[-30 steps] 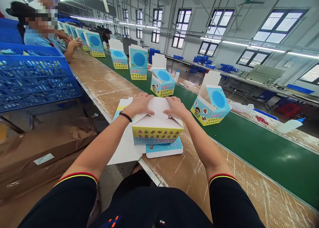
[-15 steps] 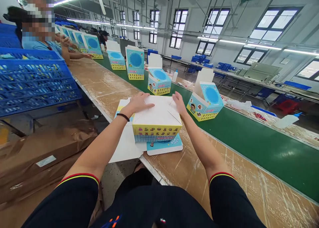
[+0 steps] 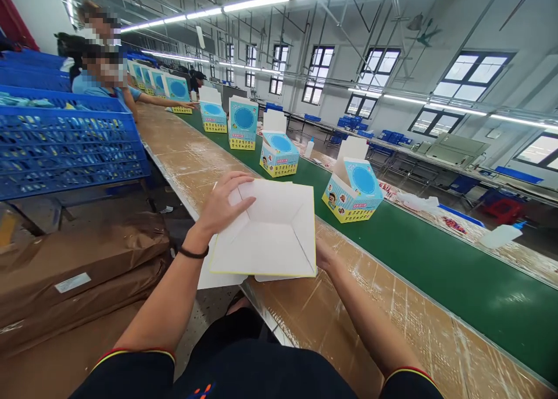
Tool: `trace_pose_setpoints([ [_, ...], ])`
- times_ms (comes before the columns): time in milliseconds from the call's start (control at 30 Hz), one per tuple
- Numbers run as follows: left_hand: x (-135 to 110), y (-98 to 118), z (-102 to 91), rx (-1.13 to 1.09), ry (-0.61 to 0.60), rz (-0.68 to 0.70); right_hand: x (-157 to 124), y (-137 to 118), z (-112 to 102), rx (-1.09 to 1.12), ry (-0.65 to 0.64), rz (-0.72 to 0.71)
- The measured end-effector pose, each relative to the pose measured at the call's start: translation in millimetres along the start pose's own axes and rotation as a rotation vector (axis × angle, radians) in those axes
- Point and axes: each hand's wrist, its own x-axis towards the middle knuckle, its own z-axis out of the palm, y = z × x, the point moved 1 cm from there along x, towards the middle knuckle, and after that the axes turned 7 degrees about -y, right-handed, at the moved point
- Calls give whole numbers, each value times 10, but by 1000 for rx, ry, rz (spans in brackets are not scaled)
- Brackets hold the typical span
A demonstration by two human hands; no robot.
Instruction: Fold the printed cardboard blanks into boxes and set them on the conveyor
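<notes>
A cardboard box [image 3: 265, 230] is tilted up between my hands, its white folded-flap bottom facing me and its printed sides hidden. My left hand [image 3: 222, 204] lies spread across the upper left of those flaps. My right hand [image 3: 326, 255] is mostly hidden, gripping the box's lower right edge from behind. Below the box, a white card sheet [image 3: 220, 280] lies on the table's near edge. The box hides most of what lies beneath it.
Printed blue and yellow boxes [image 3: 353, 189] stand open on the green conveyor belt [image 3: 436, 253] beside the wrapped table [image 3: 300, 312]. A blue crate [image 3: 65, 149] of small items sits at left, above brown-wrapped cartons [image 3: 78, 271]. A co-worker [image 3: 104, 91] reaches across further along.
The box has tipped up from resting on the table, its white bottom now facing me. My right hand has moved from the flaps to the lower right edge.
</notes>
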Motion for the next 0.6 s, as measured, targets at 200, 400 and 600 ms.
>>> trace_pose_setpoints([
  [200,-392,136,-69,13,166,38,-650,-453,-235,99,109,-308],
  [400,-534,-80,116,27,131,-102,-2092,-1003,-704,-348,627,-370],
  [600,-561,-696,373,198,-92,-434,-2529,-1204,-1380,-951,1157,-243],
])
